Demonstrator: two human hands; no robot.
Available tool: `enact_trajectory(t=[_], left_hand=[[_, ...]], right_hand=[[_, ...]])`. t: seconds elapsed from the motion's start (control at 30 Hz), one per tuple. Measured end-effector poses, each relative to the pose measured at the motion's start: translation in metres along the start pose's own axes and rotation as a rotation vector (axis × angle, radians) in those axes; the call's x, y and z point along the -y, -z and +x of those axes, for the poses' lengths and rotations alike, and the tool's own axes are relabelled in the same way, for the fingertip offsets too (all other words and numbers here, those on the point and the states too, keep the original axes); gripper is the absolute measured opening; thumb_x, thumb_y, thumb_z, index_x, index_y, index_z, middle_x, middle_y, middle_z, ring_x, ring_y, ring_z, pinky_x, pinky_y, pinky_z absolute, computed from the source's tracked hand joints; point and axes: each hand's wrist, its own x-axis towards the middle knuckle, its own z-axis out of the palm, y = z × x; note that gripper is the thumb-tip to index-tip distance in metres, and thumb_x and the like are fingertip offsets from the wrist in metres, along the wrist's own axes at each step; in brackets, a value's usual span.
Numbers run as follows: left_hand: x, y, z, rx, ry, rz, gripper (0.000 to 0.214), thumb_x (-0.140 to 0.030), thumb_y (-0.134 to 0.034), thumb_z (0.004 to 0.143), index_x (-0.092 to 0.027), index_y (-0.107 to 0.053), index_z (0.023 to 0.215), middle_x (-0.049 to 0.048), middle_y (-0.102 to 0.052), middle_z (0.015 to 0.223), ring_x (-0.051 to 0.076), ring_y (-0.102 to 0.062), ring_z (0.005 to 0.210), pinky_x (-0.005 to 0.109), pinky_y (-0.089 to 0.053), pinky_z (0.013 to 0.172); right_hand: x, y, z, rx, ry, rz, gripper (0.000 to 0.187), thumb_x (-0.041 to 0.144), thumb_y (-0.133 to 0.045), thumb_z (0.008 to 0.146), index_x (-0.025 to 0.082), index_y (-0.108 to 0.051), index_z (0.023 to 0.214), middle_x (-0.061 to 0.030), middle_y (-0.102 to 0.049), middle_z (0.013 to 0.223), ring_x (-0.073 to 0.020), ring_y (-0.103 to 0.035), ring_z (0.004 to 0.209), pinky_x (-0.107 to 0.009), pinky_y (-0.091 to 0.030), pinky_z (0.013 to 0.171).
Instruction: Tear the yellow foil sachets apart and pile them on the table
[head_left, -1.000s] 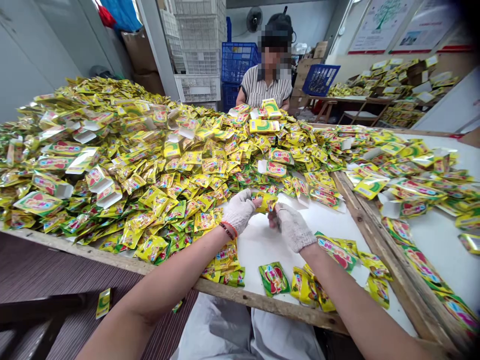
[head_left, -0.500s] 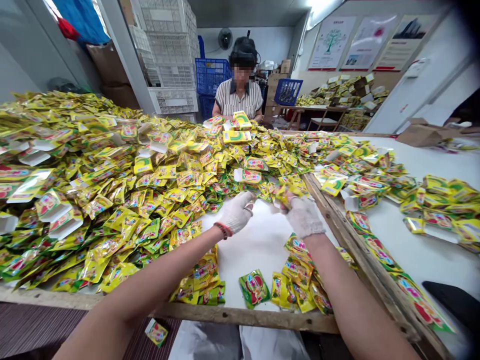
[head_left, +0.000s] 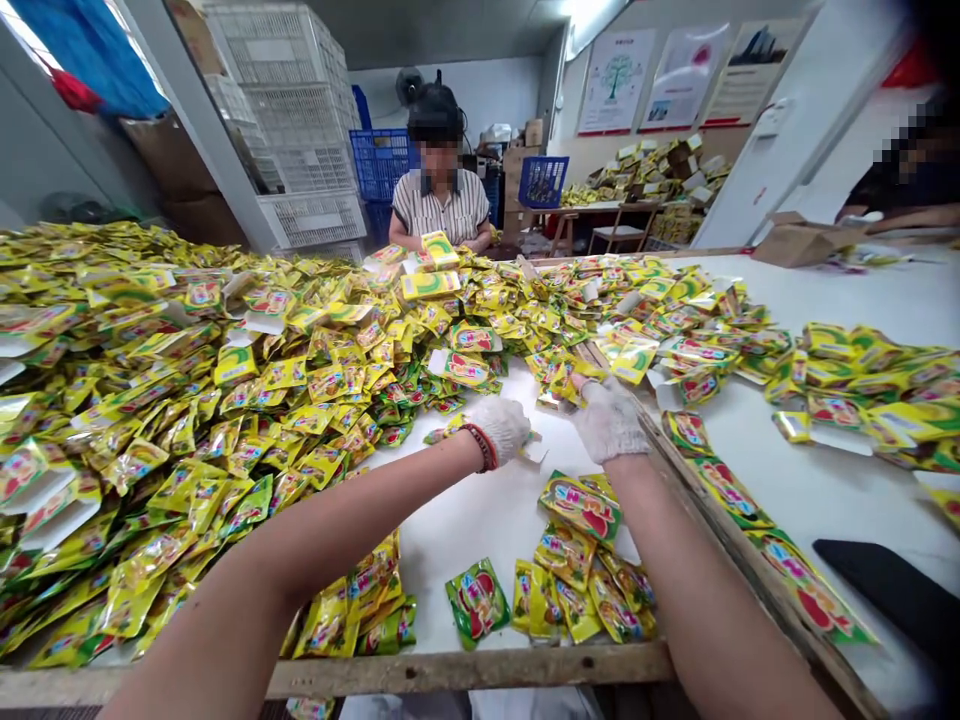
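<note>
My left hand [head_left: 501, 428], in a white knit glove, is closed over a small yellow-green carton [head_left: 444, 430]; most of it is hidden, with a white flap showing by the fingers. My right hand [head_left: 611, 420], gloved too, has its fingers closed around yellow packets [head_left: 562, 378] beside the wooden divider. Under my right wrist lies a yellow-green carton [head_left: 581, 505] with red fruit printed on it. Closer to me are several yellow packets [head_left: 570, 590] and one green packet [head_left: 478, 600] on the white tabletop [head_left: 427, 545].
A large heap of packets [head_left: 187, 400] with open cartons fills the left side. The wooden divider [head_left: 697, 500] runs along the right, with more cartons [head_left: 862, 390] and a black flat object [head_left: 885, 590] beyond it. Across the table sits a person [head_left: 441, 195].
My left hand has moved right and closed over a carton. A printed carton now lies by my right wrist. My right hand stays by the divider with packets. The view has shifted.
</note>
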Motion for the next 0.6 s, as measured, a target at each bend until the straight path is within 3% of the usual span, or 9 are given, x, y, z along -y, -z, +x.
enact_trajectory(t=[0.13,0.2,0.33,0.47,0.6], left_hand=[[0.014,0.016,-0.013,0.088,0.051,-0.042,0.047,-0.025,-0.082,0.052,-0.021,-0.065,0.095,0.012,-0.064,0.096,0.034,-0.06,0.095,0.044,-0.042,0.088],[0.02,0.02,-0.026,0.078,0.139,-0.07,0.056,-0.032,-0.084,0.048,-0.022,-0.062,0.099,0.0095,-0.063,0.091,0.032,-0.061,0.087,0.04,-0.045,0.081],[0.024,0.021,-0.071,-0.132,0.254,0.018,0.045,-0.042,-0.076,0.063,-0.023,-0.059,0.1,0.0104,-0.059,0.103,0.03,-0.059,0.094,0.037,-0.045,0.078],[0.019,0.018,-0.116,-0.289,0.373,-0.014,0.046,-0.042,-0.069,0.072,-0.022,-0.052,0.109,0.0095,-0.056,0.108,0.026,-0.057,0.095,0.034,-0.046,0.075],[0.018,0.016,-0.135,-0.344,0.323,-0.01,0.036,-0.033,-0.067,0.075,-0.022,-0.052,0.106,0.0073,-0.054,0.11,0.024,-0.054,0.098,0.034,-0.046,0.081]], right_hand=[[0.0,-0.01,-0.005,-0.023,-0.056,0.124,0.036,0.052,-0.051,0.081,0.021,-0.058,0.098,-0.0048,-0.066,0.08,-0.015,-0.062,0.061,-0.025,-0.046,0.049],[0.001,-0.014,-0.009,-0.014,-0.059,0.156,0.037,0.051,-0.057,0.077,0.021,-0.058,0.099,-0.0033,-0.066,0.079,-0.0133,-0.061,0.057,-0.022,-0.044,0.047],[0.004,-0.032,-0.022,0.029,-0.052,0.067,0.034,0.044,-0.062,0.074,0.018,-0.06,0.097,-0.0025,-0.067,0.078,-0.0116,-0.058,0.054,-0.022,-0.043,0.046],[0.003,-0.05,-0.037,0.189,-0.002,-0.212,0.027,0.036,-0.06,0.077,0.017,-0.063,0.095,-0.0023,-0.067,0.073,-0.0124,-0.058,0.055,-0.023,-0.044,0.05],[-0.001,-0.054,-0.045,0.357,0.049,-0.443,0.022,0.035,-0.056,0.082,0.017,-0.066,0.092,-0.0007,-0.066,0.068,-0.0119,-0.056,0.053,-0.023,-0.042,0.051]])
